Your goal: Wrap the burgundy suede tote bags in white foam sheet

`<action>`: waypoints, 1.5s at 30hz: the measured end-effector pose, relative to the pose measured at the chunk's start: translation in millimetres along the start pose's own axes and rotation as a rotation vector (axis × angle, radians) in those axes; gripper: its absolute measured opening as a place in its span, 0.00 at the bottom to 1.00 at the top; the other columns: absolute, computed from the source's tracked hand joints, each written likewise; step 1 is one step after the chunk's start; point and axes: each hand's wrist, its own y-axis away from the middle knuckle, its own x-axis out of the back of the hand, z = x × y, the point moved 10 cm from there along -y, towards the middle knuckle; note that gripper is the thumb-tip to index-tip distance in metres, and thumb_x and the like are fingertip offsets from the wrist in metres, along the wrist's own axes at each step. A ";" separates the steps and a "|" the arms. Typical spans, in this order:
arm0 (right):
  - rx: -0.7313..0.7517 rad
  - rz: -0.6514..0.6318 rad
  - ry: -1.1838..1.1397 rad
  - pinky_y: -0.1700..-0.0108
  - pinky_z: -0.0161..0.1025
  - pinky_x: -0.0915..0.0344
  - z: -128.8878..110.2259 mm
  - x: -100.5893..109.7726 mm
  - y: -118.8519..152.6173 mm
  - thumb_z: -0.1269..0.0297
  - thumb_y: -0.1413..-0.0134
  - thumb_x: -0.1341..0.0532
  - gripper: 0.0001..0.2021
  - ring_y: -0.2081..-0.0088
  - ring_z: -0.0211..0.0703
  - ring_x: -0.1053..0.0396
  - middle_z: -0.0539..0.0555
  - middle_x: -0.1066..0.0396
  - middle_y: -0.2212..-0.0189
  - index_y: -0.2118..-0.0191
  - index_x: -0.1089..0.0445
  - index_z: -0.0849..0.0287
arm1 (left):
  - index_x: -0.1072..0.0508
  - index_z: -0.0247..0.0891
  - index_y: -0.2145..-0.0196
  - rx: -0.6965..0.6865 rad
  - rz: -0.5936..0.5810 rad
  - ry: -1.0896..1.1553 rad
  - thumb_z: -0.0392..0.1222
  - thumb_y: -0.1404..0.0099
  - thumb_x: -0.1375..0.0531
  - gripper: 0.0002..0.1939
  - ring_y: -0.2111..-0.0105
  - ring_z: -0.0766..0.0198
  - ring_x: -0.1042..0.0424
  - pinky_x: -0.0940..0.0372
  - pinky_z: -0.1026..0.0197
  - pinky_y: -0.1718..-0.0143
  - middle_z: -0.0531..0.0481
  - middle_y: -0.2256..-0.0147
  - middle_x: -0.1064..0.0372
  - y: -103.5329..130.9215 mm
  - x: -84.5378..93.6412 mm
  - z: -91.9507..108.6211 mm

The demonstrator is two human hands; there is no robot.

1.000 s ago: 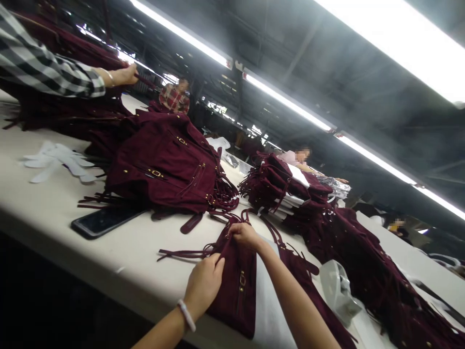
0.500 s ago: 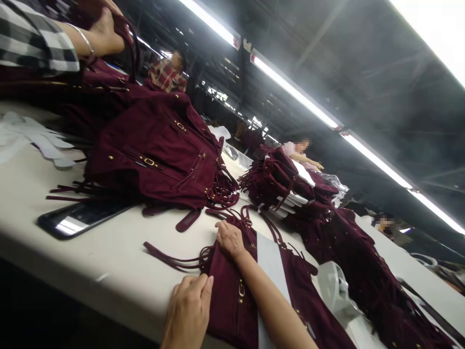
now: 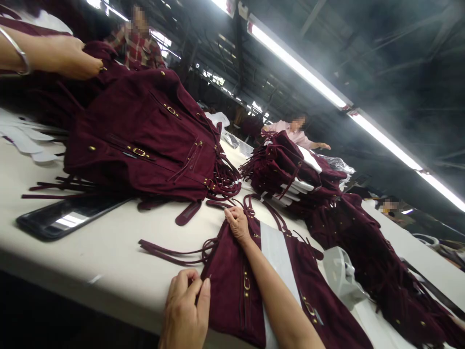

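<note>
A maroon bag (image 3: pixel 227 295) with fringe straps, gold buckles and a pale grey band (image 3: pixel 278 257) lies flat before me. My right hand (image 3: pixel 238 224) is closed on its upper left corner, with the forearm crossing over the bag. At the bag's left edge is my left hand (image 3: pixel 187 308), its fingers curled and the thumb close to the index fingertip; whatever is between them is too small to make out.
A larger maroon bag (image 3: pixel 141 131) stands left, with another person's hand (image 3: pixel 72 58) on it. Near it are a black glossy tray-like object (image 3: pixel 72 218) and white pieces (image 3: pixel 25 135). Stacked bags (image 3: pixel 286 169), a white tape dispenser-like object (image 3: pixel 341 276) and other people are further right.
My left hand's fingers have shifted and bent more at the bag's edge. My right hand still grips the corner. The other person's hand has moved down from the handle onto the large bag's top.
</note>
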 end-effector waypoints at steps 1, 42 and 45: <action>-0.001 -0.024 0.018 0.55 0.35 0.40 1.0 -2.2 -3.8 0.57 0.30 0.57 0.29 0.62 0.39 0.32 0.52 0.28 0.71 0.80 0.31 0.57 | 0.30 0.39 0.66 -0.007 -0.021 -0.007 0.43 0.29 0.50 0.12 0.63 0.58 0.32 0.37 0.56 0.60 0.47 0.65 0.33 -0.2 -2.4 0.5; 0.007 -0.005 0.044 0.47 0.38 0.42 7.0 -27.9 -9.4 0.60 0.31 0.51 0.17 0.51 0.43 0.37 0.54 0.30 0.54 0.57 0.24 0.55 | 0.28 0.36 0.60 -0.013 -0.623 -0.475 0.28 0.40 0.54 0.17 0.64 0.58 0.26 0.36 0.59 0.61 0.45 0.66 0.26 -148.3 -27.3 -3.9; 0.014 -0.015 0.064 0.46 0.40 0.43 3.3 -28.5 -8.2 0.60 0.32 0.50 0.16 0.50 0.44 0.38 0.55 0.31 0.53 0.54 0.25 0.54 | 0.26 0.39 0.67 0.007 -0.726 -0.528 0.31 0.43 0.48 0.12 0.70 0.60 0.26 0.35 0.62 0.66 0.50 0.72 0.27 -158.8 8.4 -28.1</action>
